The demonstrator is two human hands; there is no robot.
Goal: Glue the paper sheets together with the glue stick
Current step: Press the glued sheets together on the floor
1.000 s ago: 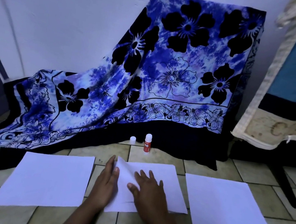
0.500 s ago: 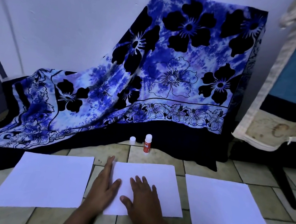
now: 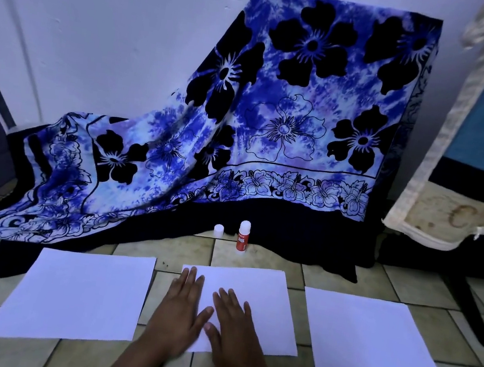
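On floor (image 3: 330, 275), middle sheet (image 3: 253, 301) is pressed by left hand (image 3: 179, 307) & right hand (image 3: 232, 320), both spread flat; paper could be creased by uneven rubbing, & glue stick (image 3: 243, 236) behind it, cap (image 3: 219, 230) off, dried out.

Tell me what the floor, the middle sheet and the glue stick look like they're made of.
Floor: likely glazed ceramic tile, shown by beige squares with dark grout lines and a faint sheen.
Middle sheet: thin white paper, matte, lying flat.
Glue stick: probably smooth plastic, a red labelled tube with a white top.
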